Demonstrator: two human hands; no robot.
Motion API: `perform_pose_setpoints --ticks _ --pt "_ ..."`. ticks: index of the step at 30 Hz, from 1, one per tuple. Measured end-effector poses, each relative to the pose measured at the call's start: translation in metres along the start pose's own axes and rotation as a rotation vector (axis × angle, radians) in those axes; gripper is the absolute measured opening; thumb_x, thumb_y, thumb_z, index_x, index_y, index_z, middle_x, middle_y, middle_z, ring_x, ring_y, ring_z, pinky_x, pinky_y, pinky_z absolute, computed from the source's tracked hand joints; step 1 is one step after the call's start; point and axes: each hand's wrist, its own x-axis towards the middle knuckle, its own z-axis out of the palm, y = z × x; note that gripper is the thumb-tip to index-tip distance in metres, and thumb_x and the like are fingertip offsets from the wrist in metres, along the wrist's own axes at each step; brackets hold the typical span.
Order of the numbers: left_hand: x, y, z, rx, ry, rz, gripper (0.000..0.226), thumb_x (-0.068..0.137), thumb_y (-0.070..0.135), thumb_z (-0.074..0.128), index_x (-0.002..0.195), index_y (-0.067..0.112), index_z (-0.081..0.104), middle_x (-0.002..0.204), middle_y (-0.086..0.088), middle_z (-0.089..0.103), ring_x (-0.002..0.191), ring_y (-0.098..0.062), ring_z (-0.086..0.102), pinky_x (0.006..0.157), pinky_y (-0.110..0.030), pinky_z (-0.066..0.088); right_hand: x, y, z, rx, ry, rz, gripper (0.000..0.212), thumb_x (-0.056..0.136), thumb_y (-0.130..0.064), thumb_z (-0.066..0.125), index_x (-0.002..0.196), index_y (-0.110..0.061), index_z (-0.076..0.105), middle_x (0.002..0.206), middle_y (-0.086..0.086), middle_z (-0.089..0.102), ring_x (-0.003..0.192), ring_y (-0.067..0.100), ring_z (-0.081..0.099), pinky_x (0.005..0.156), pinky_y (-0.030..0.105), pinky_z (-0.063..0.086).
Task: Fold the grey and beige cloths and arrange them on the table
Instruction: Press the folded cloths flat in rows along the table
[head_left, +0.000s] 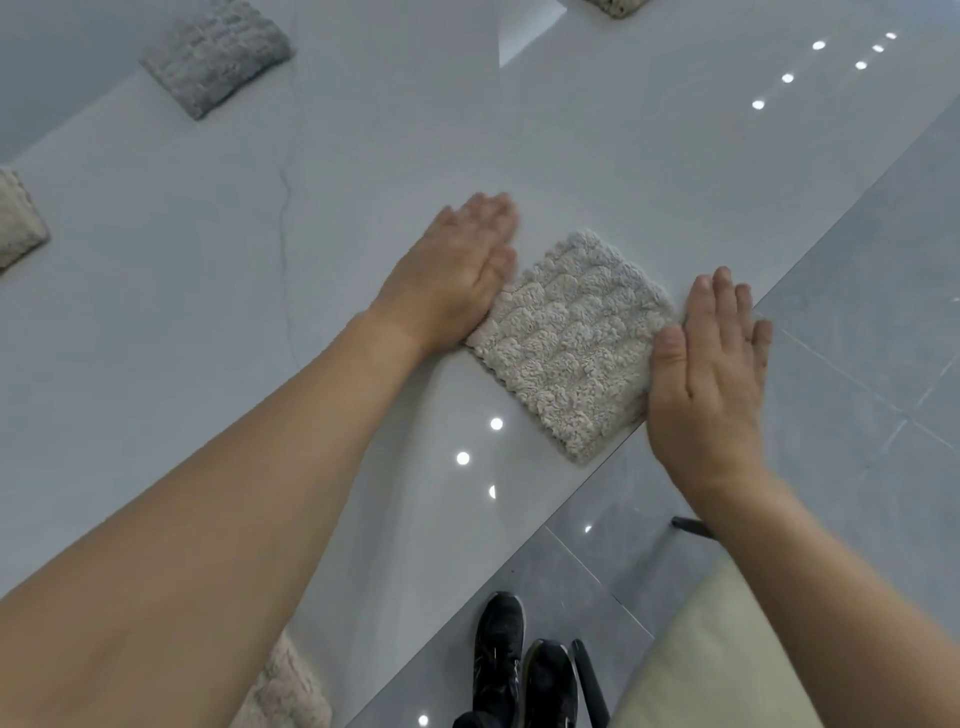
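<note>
Both hands flat and open, gripping nothing: left hand pressed against one side of the folded beige cloth, right hand against the opposite side, at the desk near edge. I'd judge I'm squaring it up post-fold; next, lift off w/o dragging the pile. It's fluffy, bumpy, roughly square. Folded grey cloth sits toward the far-left corner.
</note>
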Motion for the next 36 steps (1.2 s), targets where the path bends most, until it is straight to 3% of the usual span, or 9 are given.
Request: perform_pose_setpoints --ticks 3,6,11,14,21,28,36 --pt "-0.029 0.02 0.012 -0.249 0.365 -0.381 0.058 0.102 0.036 0.021 0.153 0.008 0.028 0.162 -0.006 0.021 0.151 -0.019 0.008 0.12 -0.03 -0.002 0.03 0.002 -0.021 0.267 -0.072 -0.186 0.053 0.1 -0.029 0.026 0.15 -0.009 0.027 0.158 0.0 0.021 0.147 0.009 0.013 0.121 0.032 0.005" --pt "-0.054 0.075 0.025 -0.583 0.552 -0.619 0.059 0.102 0.038 0.021 0.155 0.011 0.019 0.164 -0.001 0.012 0.151 -0.013 0.0 0.121 -0.03 -0.004 0.062 -0.006 -0.034 0.396 -0.28 -0.29 0.052 0.101 -0.033 0.028 0.149 -0.015 0.032 0.156 -0.009 0.025 0.143 -0.003 0.018 0.119 0.019 0.012" --pt "-0.073 0.148 0.052 -0.792 0.632 -0.66 0.06 0.102 0.04 0.02 0.157 0.017 0.01 0.164 0.01 0.002 0.148 0.001 -0.009 0.123 -0.031 -0.002 0.089 -0.016 -0.028 0.264 -0.566 -0.452 0.055 0.1 -0.037 0.029 0.152 -0.019 0.026 0.159 -0.012 0.016 0.142 -0.009 0.011 0.113 0.008 0.006" --pt "-0.071 0.156 0.061 -0.784 0.671 -0.63 0.058 0.103 0.039 0.02 0.157 0.018 0.01 0.163 0.013 0.001 0.146 0.004 -0.011 0.123 -0.032 -0.001 0.094 -0.017 -0.022 0.248 -0.618 -0.477 0.056 0.1 -0.04 0.028 0.152 -0.023 0.023 0.159 -0.016 0.013 0.142 -0.01 0.008 0.117 0.014 0.006" --pt "-0.065 0.155 0.062 -0.601 0.621 -0.701 0.061 0.101 0.038 0.018 0.156 0.012 0.012 0.165 0.004 0.004 0.15 -0.006 -0.008 0.122 -0.031 -0.005 0.097 -0.013 -0.013 0.105 -0.644 -0.579 0.063 0.097 -0.048 0.018 0.153 -0.021 0.017 0.16 -0.012 0.008 0.144 -0.006 0.002 0.12 0.025 -0.001" --pt "-0.071 0.144 0.066 -0.238 0.363 -0.724 0.066 0.1 0.041 0.013 0.156 0.01 0.001 0.165 -0.003 -0.007 0.15 -0.017 -0.013 0.122 -0.035 -0.008 0.098 -0.012 -0.007 -0.217 -0.598 -0.709 0.069 0.093 -0.054 0.001 0.155 -0.024 0.004 0.16 -0.011 -0.002 0.145 -0.001 -0.006 0.118 0.026 -0.01" --pt "-0.094 0.113 0.065 0.068 0.254 -0.634 0.07 0.098 0.048 0.004 0.155 0.007 0.0 0.164 -0.009 0.001 0.152 -0.022 -0.004 0.122 -0.039 -0.004 0.107 0.009 -0.026 -0.446 -0.519 -0.653 0.061 0.096 -0.051 -0.002 0.154 -0.031 -0.001 0.16 -0.016 -0.006 0.145 0.002 -0.012 0.119 0.032 -0.009"
